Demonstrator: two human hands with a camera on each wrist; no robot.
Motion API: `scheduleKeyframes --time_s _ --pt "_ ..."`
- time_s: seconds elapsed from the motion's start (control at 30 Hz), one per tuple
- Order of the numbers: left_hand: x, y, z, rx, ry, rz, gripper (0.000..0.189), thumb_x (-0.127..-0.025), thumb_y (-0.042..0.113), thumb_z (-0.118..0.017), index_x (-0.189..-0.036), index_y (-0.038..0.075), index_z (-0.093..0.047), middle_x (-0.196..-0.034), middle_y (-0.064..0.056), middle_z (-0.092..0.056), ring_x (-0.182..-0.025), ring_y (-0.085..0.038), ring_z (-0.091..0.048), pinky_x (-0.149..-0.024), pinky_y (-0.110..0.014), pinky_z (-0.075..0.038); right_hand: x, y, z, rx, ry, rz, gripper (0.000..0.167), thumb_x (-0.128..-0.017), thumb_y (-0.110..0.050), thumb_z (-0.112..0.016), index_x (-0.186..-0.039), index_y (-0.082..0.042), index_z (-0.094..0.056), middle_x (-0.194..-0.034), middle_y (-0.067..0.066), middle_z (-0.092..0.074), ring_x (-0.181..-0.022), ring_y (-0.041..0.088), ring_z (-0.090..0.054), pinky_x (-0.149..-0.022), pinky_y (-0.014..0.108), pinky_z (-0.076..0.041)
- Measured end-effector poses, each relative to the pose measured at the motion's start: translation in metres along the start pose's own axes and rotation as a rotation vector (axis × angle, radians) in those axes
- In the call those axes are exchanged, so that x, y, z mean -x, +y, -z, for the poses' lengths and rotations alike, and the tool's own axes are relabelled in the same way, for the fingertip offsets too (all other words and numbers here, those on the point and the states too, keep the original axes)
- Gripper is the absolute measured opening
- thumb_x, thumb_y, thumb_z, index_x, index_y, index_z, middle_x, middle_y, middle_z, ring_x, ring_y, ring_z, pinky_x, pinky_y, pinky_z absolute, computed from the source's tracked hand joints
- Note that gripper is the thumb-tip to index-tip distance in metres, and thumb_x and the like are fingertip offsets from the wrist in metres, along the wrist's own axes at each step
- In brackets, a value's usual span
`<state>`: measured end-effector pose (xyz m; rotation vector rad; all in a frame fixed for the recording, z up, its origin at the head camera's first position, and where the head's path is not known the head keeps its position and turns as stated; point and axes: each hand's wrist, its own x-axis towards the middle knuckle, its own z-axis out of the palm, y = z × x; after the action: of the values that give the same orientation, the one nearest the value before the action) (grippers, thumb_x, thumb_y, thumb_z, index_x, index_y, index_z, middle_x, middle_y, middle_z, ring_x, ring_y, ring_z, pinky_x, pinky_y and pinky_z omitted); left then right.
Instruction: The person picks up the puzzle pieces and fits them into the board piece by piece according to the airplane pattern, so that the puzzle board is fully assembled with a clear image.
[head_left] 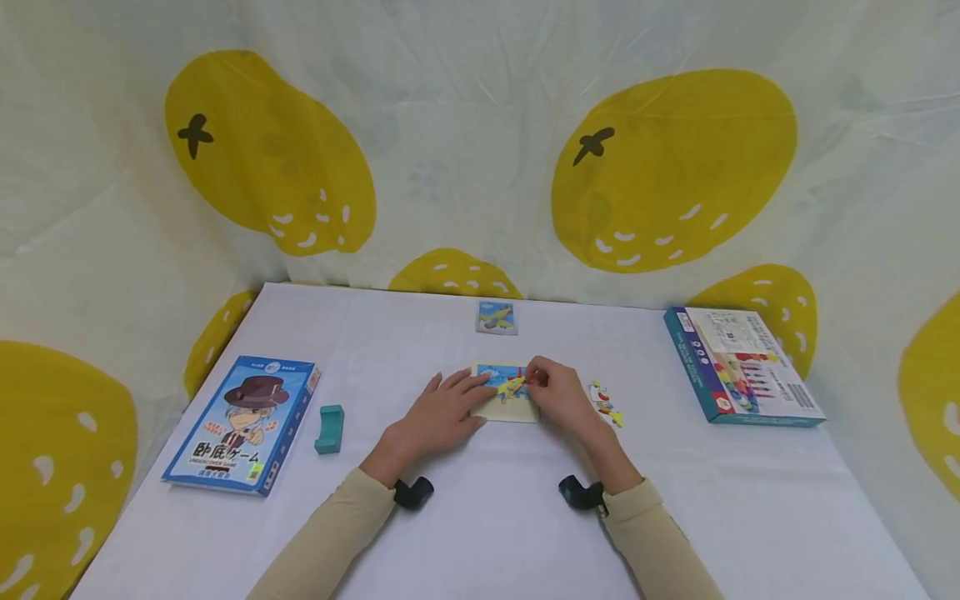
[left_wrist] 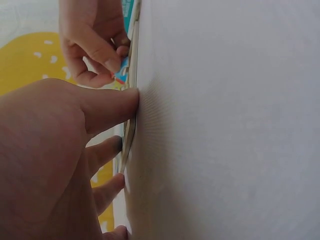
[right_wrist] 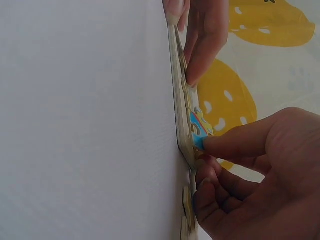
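Note:
A small wooden jigsaw board (head_left: 507, 411) with a yellow aeroplane picture on blue lies flat on the table in the head view. My left hand (head_left: 442, 414) rests on its left side, fingers spread, thumb at the near edge. At the right side of the board, my right hand (head_left: 561, 396) pinches a blue puzzle piece (right_wrist: 198, 134) between thumb and fingers. In the right wrist view that piece stands tilted up from the board surface. Several loose puzzle pieces (head_left: 602, 398) lie just right of the right hand. Fingers partly cover the picture.
Behind the board lies a small aeroplane picture card (head_left: 497, 317). A teal bracket-shaped block (head_left: 330, 429) and a blue game box (head_left: 243, 425) are at the left. Another box (head_left: 746, 367) sits at the far right. A fruit-patterned curtain (head_left: 465, 167) hangs behind the white table (head_left: 480, 533).

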<state>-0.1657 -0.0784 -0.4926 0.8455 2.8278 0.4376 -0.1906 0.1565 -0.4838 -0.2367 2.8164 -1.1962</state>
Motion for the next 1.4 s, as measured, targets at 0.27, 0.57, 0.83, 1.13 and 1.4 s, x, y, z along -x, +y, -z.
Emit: scheduleKeyframes --time_s 0.27,0.57,0.83,1.13,1.4 --pt "0.0 0.0 0.002 -0.006 0.007 -0.001 0.051 -0.1 0.04 -0.053 -0.15 0.03 -0.044 -0.162 0.006 -0.034 -0.153 -0.026 -0.025 -0.119 -0.064 -0.019 -0.005 -0.008 0.0 0.022 -0.021 -0.007 0.016 -0.086 -0.001 -0.058 -0.097 -0.008 -0.067 -0.077 0.005 -0.056 -0.07 0.018 -0.049 -0.058 0.028 -0.038" --pt "0.0 0.002 0.003 -0.012 -0.002 0.003 0.052 -0.1 0.041 -0.053 -0.151 0.03 -0.043 -0.163 0.007 -0.032 -0.153 -0.025 -0.024 -0.12 -0.064 -0.018 -0.008 -0.007 0.009 0.034 -0.076 -0.026 0.01 -0.086 -0.005 -0.063 -0.095 -0.008 -0.067 -0.077 0.006 -0.058 -0.068 0.018 -0.051 -0.058 0.027 -0.04" --pt "0.002 0.0 0.005 -0.031 0.031 -0.014 0.052 -0.1 0.04 -0.054 -0.15 0.029 -0.044 -0.16 0.005 -0.037 -0.152 -0.026 -0.028 -0.119 -0.063 -0.022 -0.01 -0.012 0.007 0.054 -0.079 -0.022 0.005 -0.087 -0.007 -0.067 -0.092 -0.006 -0.068 -0.076 0.006 -0.062 -0.065 0.017 -0.051 -0.056 0.027 -0.041" --pt "0.001 0.001 0.003 -0.017 0.015 -0.005 0.052 -0.101 0.041 -0.053 -0.15 0.029 -0.044 -0.161 0.005 -0.036 -0.152 -0.026 -0.027 -0.12 -0.063 -0.02 -0.011 -0.014 0.0 0.122 -0.054 -0.03 0.009 -0.085 -0.006 -0.073 -0.093 -0.006 -0.068 -0.077 0.007 -0.057 -0.072 0.02 -0.05 -0.061 0.029 -0.039" --pt "0.0 0.001 0.001 -0.016 0.01 -0.009 0.052 -0.101 0.041 -0.052 -0.151 0.028 -0.043 -0.161 0.005 -0.035 -0.152 -0.025 -0.026 -0.12 -0.063 -0.02 -0.009 -0.011 -0.001 0.137 -0.054 -0.021 0.01 -0.086 -0.007 -0.073 -0.094 -0.006 -0.068 -0.08 0.007 -0.058 -0.074 0.02 -0.05 -0.063 0.029 -0.039"
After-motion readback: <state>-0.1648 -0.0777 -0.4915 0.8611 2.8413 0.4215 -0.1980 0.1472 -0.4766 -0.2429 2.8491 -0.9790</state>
